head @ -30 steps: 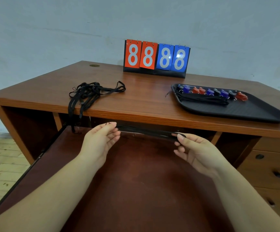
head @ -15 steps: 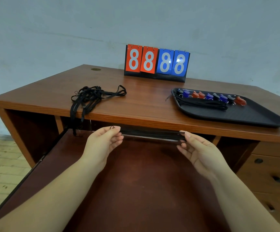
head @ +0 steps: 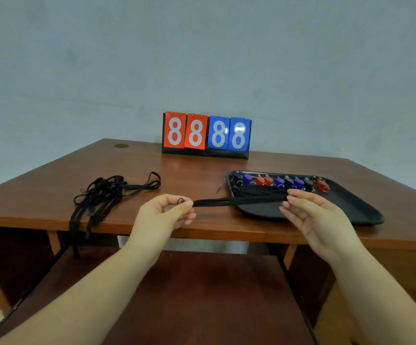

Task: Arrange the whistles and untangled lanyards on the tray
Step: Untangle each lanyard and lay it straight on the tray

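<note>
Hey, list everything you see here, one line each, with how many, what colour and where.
desk: one, brown wood, across the middle of the view
scoreboard: one flip board, two red and two blue cards all showing 8, at the desk's back edge
tray: one, black, right side of the desk
whistles: a row of about nine, blue, red and black, along the tray's far side
tangled lanyards: one black pile, left on the desk, strands hanging over the front edge
held lanyard: one, black, stretched between both hands
left hand: pinches the lanyard's left end
right hand: pinches its right end, over the tray
</note>
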`<state>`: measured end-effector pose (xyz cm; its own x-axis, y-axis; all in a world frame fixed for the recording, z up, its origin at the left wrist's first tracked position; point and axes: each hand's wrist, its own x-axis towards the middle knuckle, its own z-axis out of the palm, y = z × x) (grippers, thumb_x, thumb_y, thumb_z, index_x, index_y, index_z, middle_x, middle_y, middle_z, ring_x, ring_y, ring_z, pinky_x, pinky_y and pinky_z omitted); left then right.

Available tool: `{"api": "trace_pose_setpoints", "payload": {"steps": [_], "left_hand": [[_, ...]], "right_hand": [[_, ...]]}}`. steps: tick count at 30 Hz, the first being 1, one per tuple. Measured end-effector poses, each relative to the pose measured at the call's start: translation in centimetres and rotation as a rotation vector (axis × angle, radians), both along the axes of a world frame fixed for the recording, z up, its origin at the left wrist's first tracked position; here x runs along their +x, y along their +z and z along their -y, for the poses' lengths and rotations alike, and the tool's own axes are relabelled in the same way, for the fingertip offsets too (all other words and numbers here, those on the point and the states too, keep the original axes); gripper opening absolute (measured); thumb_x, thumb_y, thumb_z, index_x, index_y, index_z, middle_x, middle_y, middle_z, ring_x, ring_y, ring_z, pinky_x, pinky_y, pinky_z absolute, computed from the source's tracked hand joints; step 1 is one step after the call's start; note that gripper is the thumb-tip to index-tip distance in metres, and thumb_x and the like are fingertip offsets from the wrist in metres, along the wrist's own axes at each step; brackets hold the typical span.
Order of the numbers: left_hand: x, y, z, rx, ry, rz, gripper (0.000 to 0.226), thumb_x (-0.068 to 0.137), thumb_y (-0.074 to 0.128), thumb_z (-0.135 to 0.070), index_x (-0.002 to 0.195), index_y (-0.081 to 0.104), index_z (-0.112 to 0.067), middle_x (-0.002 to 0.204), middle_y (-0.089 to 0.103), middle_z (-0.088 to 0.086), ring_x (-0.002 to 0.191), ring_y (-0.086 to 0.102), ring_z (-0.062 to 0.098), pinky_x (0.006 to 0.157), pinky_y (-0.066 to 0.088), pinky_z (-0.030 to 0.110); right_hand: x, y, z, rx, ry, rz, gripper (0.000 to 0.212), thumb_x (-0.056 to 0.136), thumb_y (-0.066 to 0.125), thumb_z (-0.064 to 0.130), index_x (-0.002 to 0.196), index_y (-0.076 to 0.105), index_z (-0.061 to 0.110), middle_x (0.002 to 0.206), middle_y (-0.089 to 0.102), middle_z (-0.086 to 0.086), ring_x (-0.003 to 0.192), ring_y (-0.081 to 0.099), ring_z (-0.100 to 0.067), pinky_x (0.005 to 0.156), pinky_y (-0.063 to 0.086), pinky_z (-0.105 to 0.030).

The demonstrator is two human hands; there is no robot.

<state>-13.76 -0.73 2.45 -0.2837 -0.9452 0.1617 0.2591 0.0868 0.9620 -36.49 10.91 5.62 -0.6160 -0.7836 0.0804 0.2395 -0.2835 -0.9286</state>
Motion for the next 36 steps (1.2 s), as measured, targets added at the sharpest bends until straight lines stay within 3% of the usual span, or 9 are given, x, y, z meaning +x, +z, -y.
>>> {"api": "trace_pose_setpoints", "payload": {"steps": [5, 9, 12, 17, 21, 28, 30, 33, 36], "left_hand": [[-4.3, 1.6, 2.0, -0.107, -0.036, 0.136, 0.003, 0.082, 0.068, -0.005, 0.085, 0.068, -0.006, 0.073, 0.071, 0.008, 0.066, 0.069, 0.011, 0.063, 0.056, 0.017], [-7.7, 1.8, 4.0, -0.218, -0.028, 0.331, 0.003, 0.081, 0.07, -0.006, 0.083, 0.069, -0.005, 0.07, 0.07, 0.008, 0.062, 0.066, 0.011, 0.062, 0.054, 0.015], [-9.7, 1.3, 5.7, -0.29, -0.031, 0.49, 0.004, 0.078, 0.074, -0.014, 0.077, 0.07, -0.016, 0.068, 0.07, 0.002, 0.062, 0.064, 0.009, 0.067, 0.05, 0.021], [-11.7, 0.9, 7.7, -0.389, -0.021, 0.746, 0.007, 0.077, 0.076, -0.027, 0.074, 0.072, -0.021, 0.077, 0.07, -0.003, 0.076, 0.062, 0.011, 0.069, 0.045, 0.021], [-13.1, 1.0, 8.2, -0.395, 0.015, 0.797, 0.012, 0.077, 0.075, -0.027, 0.069, 0.067, -0.023, 0.067, 0.061, -0.006, 0.063, 0.053, 0.006, 0.055, 0.036, 0.017], [-14.9, 0.0, 8.6, -0.44, 0.033, 0.927, 0.011, 0.08, 0.068, -0.029, 0.072, 0.06, -0.029, 0.068, 0.054, -0.012, 0.071, 0.055, 0.012, 0.063, 0.039, 0.025], [-14.7, -0.1, 8.6, -0.462, 0.036, 0.913, 0.01, 0.081, 0.068, -0.032, 0.081, 0.058, -0.03, 0.07, 0.05, -0.011, 0.073, 0.054, 0.012, 0.06, 0.036, 0.023], [-14.1, 0.1, 8.5, -0.441, 0.032, 0.857, 0.028, 0.078, 0.071, -0.038, 0.101, 0.056, -0.029, 0.075, 0.047, -0.012, 0.075, 0.05, 0.009, 0.06, 0.034, 0.022], [-13.0, 0.4, 8.5, -0.416, 0.005, 0.847, 0.037, 0.076, 0.073, -0.042, 0.105, 0.055, -0.029, 0.08, 0.054, -0.009, 0.078, 0.053, 0.007, 0.061, 0.037, 0.02]], "right_hand": [[-4.9, 2.0, 0.6, 0.131, -0.058, -0.221, 0.02, 0.084, 0.06, -0.002, 0.101, 0.067, 0.005, 0.093, 0.071, -0.01, 0.087, 0.071, -0.019, 0.075, 0.059, -0.026], [-8.6, 2.4, 1.5, 0.314, -0.115, -0.52, 0.015, 0.082, 0.065, 0.001, 0.095, 0.069, 0.007, 0.089, 0.072, -0.009, 0.083, 0.071, -0.017, 0.07, 0.058, -0.02], [-11.0, 1.9, 2.6, 0.46, -0.121, -0.719, 0.01, 0.081, 0.069, 0.005, 0.088, 0.07, 0.012, 0.086, 0.073, -0.007, 0.081, 0.071, -0.015, 0.074, 0.056, -0.023], [-13.5, 0.9, 4.3, 0.636, -0.056, -0.909, 0.007, 0.08, 0.071, 0.012, 0.082, 0.069, 0.018, 0.082, 0.07, 0.001, 0.078, 0.064, -0.009, 0.064, 0.044, -0.015], [-14.8, -0.1, 5.7, 0.727, -0.014, -0.953, 0.006, 0.08, 0.071, 0.015, 0.081, 0.069, 0.02, 0.084, 0.07, 0.001, 0.079, 0.065, -0.012, 0.064, 0.047, -0.018], [-15.6, -1.0, 6.7, 0.745, -0.03, -0.964, 0.007, 0.081, 0.07, 0.014, 0.081, 0.067, 0.02, 0.086, 0.067, 0.004, 0.081, 0.06, -0.007, 0.062, 0.039, -0.014], [-15.7, -1.0, 6.6, 0.753, -0.033, -0.964, 0.007, 0.081, 0.07, 0.016, 0.082, 0.066, 0.021, 0.087, 0.067, 0.003, 0.082, 0.06, -0.007, 0.062, 0.039, -0.015], [-15.6, -0.8, 6.4, 0.77, -0.02, -0.947, 0.012, 0.081, 0.07, 0.018, 0.089, 0.063, 0.022, 0.093, 0.065, 0.003, 0.085, 0.059, -0.008, 0.064, 0.039, -0.016], [-15.1, -0.5, 6.0, 0.78, -0.017, -0.955, 0.022, 0.081, 0.071, 0.02, 0.1, 0.061, 0.022, 0.102, 0.063, 0.003, 0.094, 0.058, -0.011, 0.075, 0.042, -0.022]]}}
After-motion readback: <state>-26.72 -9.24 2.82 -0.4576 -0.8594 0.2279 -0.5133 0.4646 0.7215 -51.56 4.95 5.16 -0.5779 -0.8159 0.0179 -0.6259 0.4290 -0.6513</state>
